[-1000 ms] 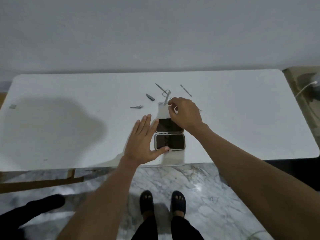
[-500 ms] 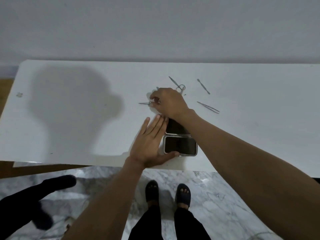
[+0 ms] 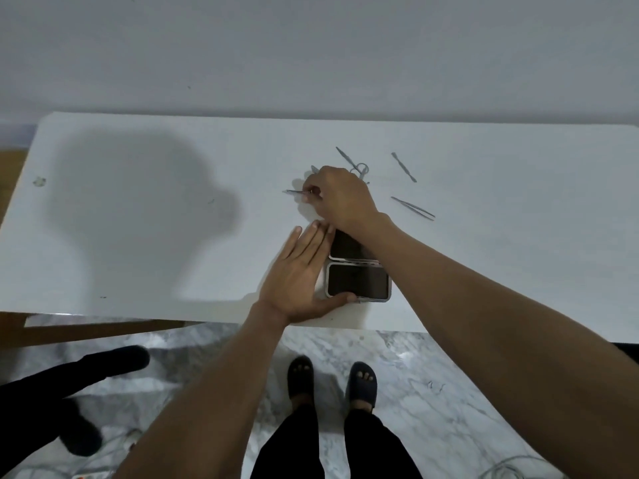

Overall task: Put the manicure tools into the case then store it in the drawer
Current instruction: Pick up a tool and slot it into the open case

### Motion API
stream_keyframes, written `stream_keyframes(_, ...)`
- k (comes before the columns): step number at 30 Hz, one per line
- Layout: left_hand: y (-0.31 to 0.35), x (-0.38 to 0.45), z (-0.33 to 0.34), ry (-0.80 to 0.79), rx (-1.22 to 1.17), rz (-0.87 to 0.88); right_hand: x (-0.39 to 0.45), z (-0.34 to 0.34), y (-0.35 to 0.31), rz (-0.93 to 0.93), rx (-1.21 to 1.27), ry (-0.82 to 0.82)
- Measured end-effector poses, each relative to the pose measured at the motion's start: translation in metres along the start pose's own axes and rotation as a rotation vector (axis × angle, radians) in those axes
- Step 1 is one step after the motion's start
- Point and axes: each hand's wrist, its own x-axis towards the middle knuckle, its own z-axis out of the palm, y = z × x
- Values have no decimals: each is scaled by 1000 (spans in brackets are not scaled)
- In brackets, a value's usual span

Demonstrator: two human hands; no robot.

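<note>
An open manicure case [image 3: 358, 283] with dark lining and a metal rim lies near the front edge of the white table [image 3: 138, 216]. My left hand [image 3: 299, 274] rests flat against the case's left side, fingers apart, thumb at its front edge. My right hand [image 3: 340, 198] reaches over the case's far half, fingertips pinched on a thin metal tool [image 3: 295, 192] pointing left. Small scissors [image 3: 359, 169] and a slim pick [image 3: 345, 157] lie just behind that hand. A cuticle pusher [image 3: 403, 167] and tweezers [image 3: 413, 208] lie to the right.
A grey wall stands behind the table. Below the front edge are marble floor, my two feet in dark slippers [image 3: 332, 382], and a dark shape [image 3: 69, 392] at the left. A small mark [image 3: 39, 181] sits near the table's left edge.
My right hand moved left from the scissors area and closed its fingertips on the thin tool. My left hand stayed beside the case. The camera view shifted left.
</note>
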Motion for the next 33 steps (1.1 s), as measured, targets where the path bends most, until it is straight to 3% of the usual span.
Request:
stream_keyframes(12, 0, -3, -2, 59, 0, 33, -86, -28, 3, 132, 3, 62)
stream_keyframes(33, 1, -6, -1, 48, 19, 21, -200, -7, 29, 231, -2, 53)
